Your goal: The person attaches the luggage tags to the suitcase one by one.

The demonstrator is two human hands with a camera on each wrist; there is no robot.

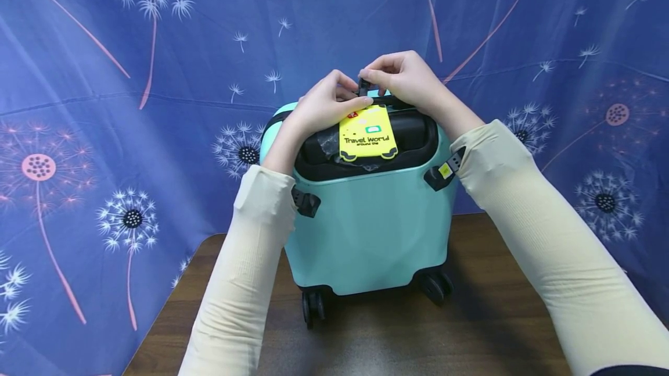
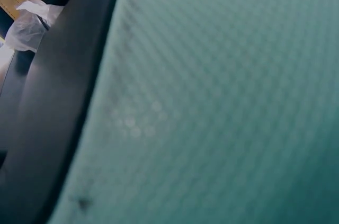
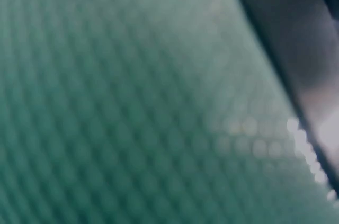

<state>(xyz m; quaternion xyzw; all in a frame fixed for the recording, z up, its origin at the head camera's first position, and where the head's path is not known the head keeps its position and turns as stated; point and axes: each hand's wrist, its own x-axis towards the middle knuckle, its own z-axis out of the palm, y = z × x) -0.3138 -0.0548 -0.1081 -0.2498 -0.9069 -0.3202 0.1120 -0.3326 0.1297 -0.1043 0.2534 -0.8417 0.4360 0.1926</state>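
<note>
A mint-green suitcase (image 1: 366, 225) stands upright on its wheels, its black top panel facing up. Over that panel hangs a yellow luggage tag (image 1: 368, 138) shaped like a small suitcase and printed "Travel World". My left hand (image 1: 326, 101) pinches the tag at its upper edge, thumb in front; its fingertips are partly hidden. With thumb and forefinger my right hand (image 1: 410, 78) pinches the tag's black strap (image 1: 364, 88), which rises near the carry handle (image 1: 399, 103). Both wrist views show mostly the suitcase's textured green shell (image 2: 222, 102), with neither hand clearly visible.
The suitcase rests on a brown wooden table (image 1: 376, 335). Behind it hangs a blue cloth (image 1: 324, 27) with dandelion prints. Clear plastic film (image 1: 329, 142) pokes out beneath the tag. Black wrist-camera mounts (image 1: 305, 203) sit close against the suitcase's front.
</note>
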